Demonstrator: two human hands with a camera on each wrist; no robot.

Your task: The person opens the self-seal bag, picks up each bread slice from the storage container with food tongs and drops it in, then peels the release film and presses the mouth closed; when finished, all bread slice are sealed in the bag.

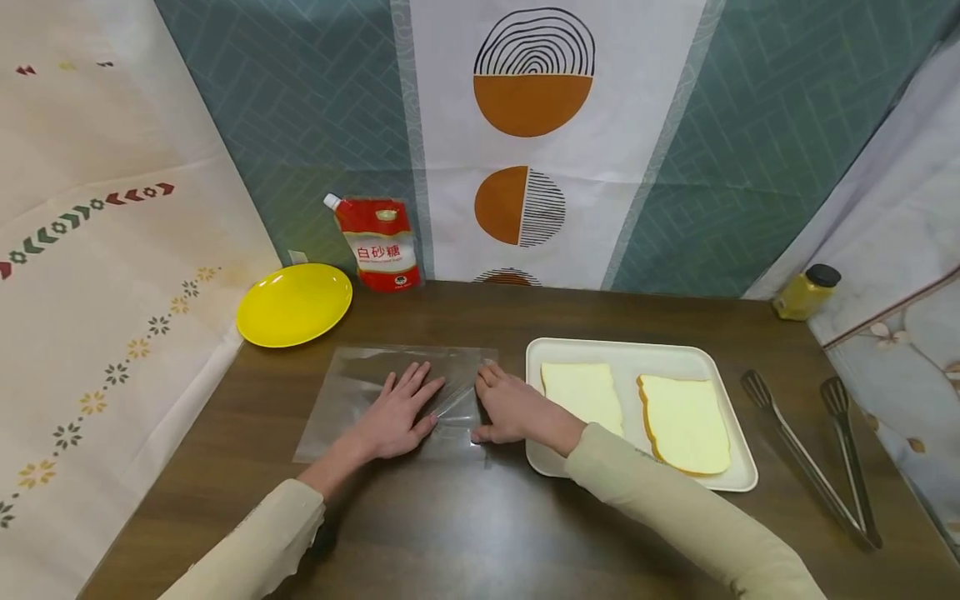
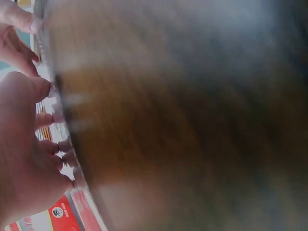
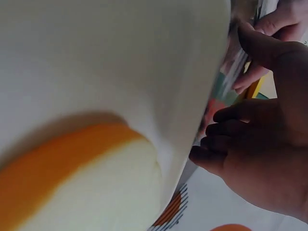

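Clear plastic sheet [image 1: 339, 408] lies on the worktop [image 1: 450, 533], left of the white tray [image 1: 637, 357]. Left hand [image 1: 397, 419]: grip spread on sheet. Right hand [image 1: 516, 407]: at right edge; pinching, cannot tell.

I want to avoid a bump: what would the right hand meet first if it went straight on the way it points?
Probably the left hand, spread on the clear plastic just ahead of the right hand; how squarely they would meet is hard to judge.

Brown table [image 1: 450, 533] | on it: clear plastic sheet [image 1: 360, 387] | white tray [image 1: 628, 354] | tongs [image 1: 808, 465] | yellow plate [image 1: 296, 306] | red pouch [image 1: 382, 246] | jar [image 1: 802, 297]
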